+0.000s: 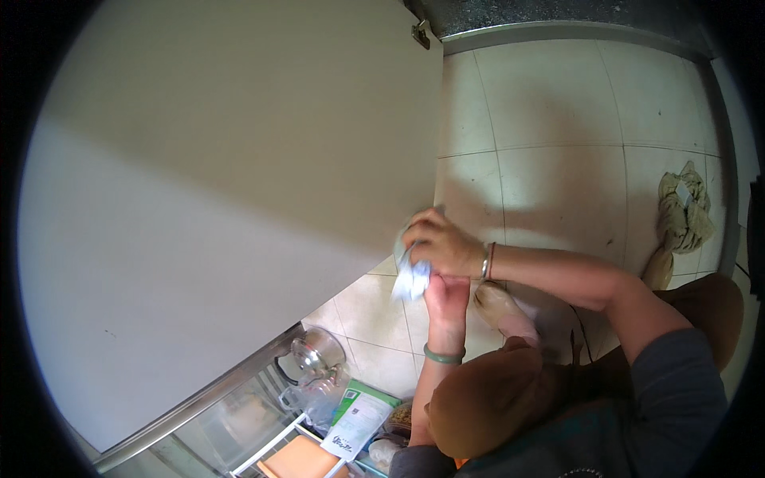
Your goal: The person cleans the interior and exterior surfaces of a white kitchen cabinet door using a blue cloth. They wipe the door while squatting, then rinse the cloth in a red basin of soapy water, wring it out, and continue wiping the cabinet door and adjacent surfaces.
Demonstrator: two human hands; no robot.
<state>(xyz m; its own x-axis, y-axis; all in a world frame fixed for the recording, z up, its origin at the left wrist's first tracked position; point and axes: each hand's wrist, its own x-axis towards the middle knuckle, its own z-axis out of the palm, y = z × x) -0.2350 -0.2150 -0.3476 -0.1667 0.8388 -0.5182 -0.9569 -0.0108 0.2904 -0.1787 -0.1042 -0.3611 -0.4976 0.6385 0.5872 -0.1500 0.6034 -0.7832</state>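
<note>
My hands come together at the near right corner of a large pale flat panel (239, 175). A light blue and whitish cloth (412, 280), blurred by motion, is bunched between them. Curled fingers of my right hand (446, 245) grip the cloth from above; a bracelet and a red band circle that wrist. Just below and touching it, my left hand (448, 298) is closed against the cloth, its fingers mostly hidden. A green bangle (444, 355) sits on the left wrist.
A metal pot (319, 348), a plastic jug, a green and white packet (358, 418) and an orange board (303, 460) crowd a rack at the lower left. On the tiled floor (558, 95), a crumpled olive cloth (685, 211) lies at the right. A metal fitting (421, 34) sits at the panel's far corner.
</note>
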